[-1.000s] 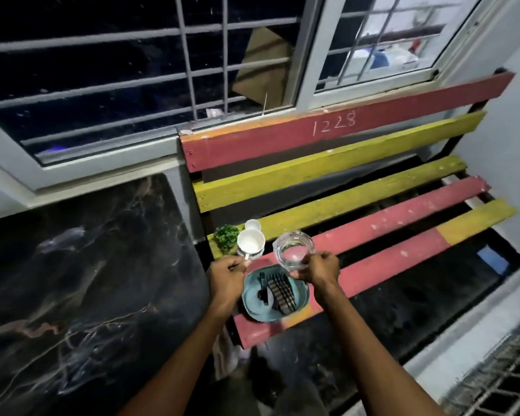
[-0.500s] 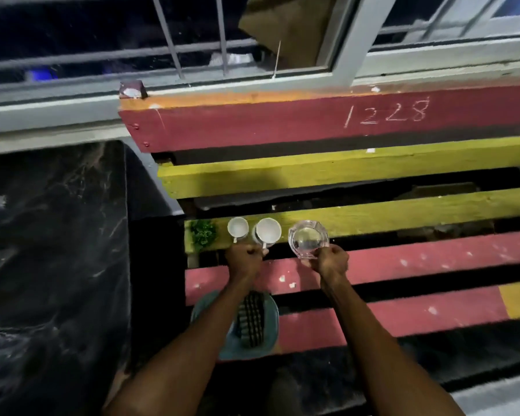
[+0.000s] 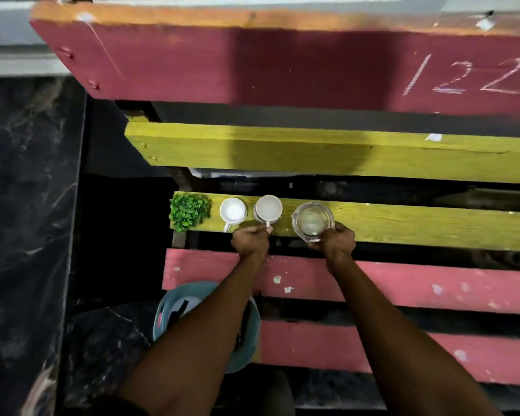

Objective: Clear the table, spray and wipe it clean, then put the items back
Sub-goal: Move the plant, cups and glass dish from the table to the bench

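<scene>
Setting: painted slat bench (image 3: 403, 283) in red and yellow, seen from above, standing under a window sill; chalk digits on its red backrest at far right.
Table: dark marbled table (image 3: 24, 205) at the left, beside the bench; the part in view carries nothing, and its near end is too dim to read.
Far seat slat: yellow slat (image 3: 418, 226) carrying a row of four items near its left end.
Row, left to right: small green plant (image 3: 189, 212), then a small white cup (image 3: 232, 211), then a second white cup (image 3: 268, 208), then a clear glass ashtray (image 3: 312, 222).
Left hand: left hand (image 3: 250, 242) is curled round the handle of the second white cup, which appears to sit on the slat.
Right hand: right hand (image 3: 333, 243) grips the near rim of the glass ashtray, which looks to be resting on the slat, its near edge overhanging.
Near slats: blue bowl (image 3: 246, 349) with dark items inside, partly hidden by the left forearm, at the bench's left end.
Progress: clearing looks close to done, judging by how many items sit on the bench.
Still to do: releasing these two pieces, then spraying, wiping, and returning everything; no spray bottle or cloth is in view.
</scene>
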